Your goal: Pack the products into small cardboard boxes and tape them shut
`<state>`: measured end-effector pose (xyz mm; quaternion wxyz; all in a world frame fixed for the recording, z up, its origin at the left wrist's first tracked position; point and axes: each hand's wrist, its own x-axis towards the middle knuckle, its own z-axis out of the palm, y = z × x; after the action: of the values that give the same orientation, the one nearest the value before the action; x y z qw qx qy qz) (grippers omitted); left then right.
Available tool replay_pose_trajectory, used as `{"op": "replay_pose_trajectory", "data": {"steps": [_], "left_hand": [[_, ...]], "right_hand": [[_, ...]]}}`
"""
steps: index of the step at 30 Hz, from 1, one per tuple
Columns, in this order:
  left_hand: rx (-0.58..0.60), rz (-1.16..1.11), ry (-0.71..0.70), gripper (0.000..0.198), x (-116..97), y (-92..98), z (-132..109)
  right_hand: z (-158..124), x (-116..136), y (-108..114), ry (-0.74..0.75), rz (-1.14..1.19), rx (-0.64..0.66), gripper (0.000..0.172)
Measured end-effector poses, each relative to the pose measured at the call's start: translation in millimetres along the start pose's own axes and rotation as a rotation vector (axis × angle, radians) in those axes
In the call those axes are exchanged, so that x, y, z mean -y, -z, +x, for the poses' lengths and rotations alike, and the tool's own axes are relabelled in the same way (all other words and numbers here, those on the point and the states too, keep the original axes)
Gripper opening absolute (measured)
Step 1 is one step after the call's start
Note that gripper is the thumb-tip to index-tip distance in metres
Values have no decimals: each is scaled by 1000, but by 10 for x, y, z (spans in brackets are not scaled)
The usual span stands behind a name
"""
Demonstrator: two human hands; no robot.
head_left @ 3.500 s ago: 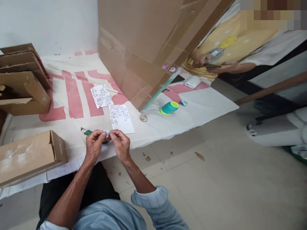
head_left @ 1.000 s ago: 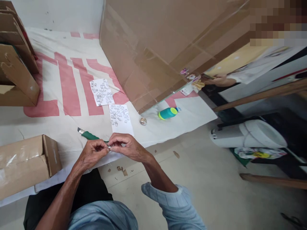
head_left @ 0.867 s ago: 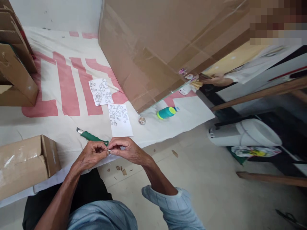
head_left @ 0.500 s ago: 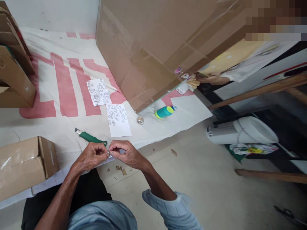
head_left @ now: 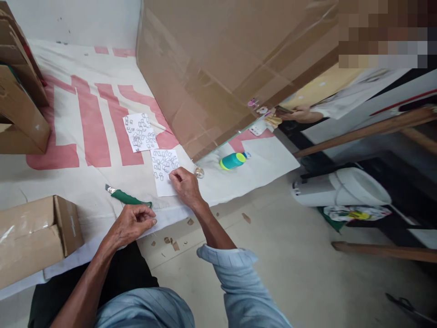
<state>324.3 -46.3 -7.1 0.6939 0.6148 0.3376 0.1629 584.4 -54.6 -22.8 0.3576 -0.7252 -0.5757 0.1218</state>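
Note:
My right hand (head_left: 183, 184) reaches onto the near white paper sheet (head_left: 164, 173), its fingers curled and pinched at the sheet's right side; whatever they hold is too small to see. Several small metal clips lie scattered on that sheet. A second white sheet (head_left: 139, 132) with more small clips lies just behind it. My left hand (head_left: 131, 224) rests at the cloth's front edge with fingers curled, thumb against forefinger, nothing visible in them. A green-handled utility knife (head_left: 128, 197) lies just beyond my left hand.
A big cardboard sheet (head_left: 218, 64) leans over the white-and-pink cloth (head_left: 85, 118). A teal bottle (head_left: 233, 160) and a small shiny wad (head_left: 199, 172) lie at its foot. Cardboard boxes (head_left: 34, 232) stand at left. Another person sits behind at right. A white roll (head_left: 341, 193) lies on the floor.
My hands, pinched together over a small clip at the cloth's edge, have parted. My right hand has gone forward onto the near paper sheet; my left hand stays put.

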Motion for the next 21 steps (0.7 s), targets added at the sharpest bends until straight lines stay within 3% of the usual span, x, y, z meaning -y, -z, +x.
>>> {"op": "replay_pose_trajectory", "data": {"steps": [6, 14, 21], "left_hand": [[5, -13, -8, 23, 29, -5, 4], [9, -24, -16, 23, 65, -11, 23], [6, -55, -30, 23, 80, -4, 19]], "right_hand": [[43, -174, -121, -9, -199, -2, 18], [-13, -208, -140, -7, -275, 40, 17], [-40, -200, -191, 11, -285, -11, 11]]}}
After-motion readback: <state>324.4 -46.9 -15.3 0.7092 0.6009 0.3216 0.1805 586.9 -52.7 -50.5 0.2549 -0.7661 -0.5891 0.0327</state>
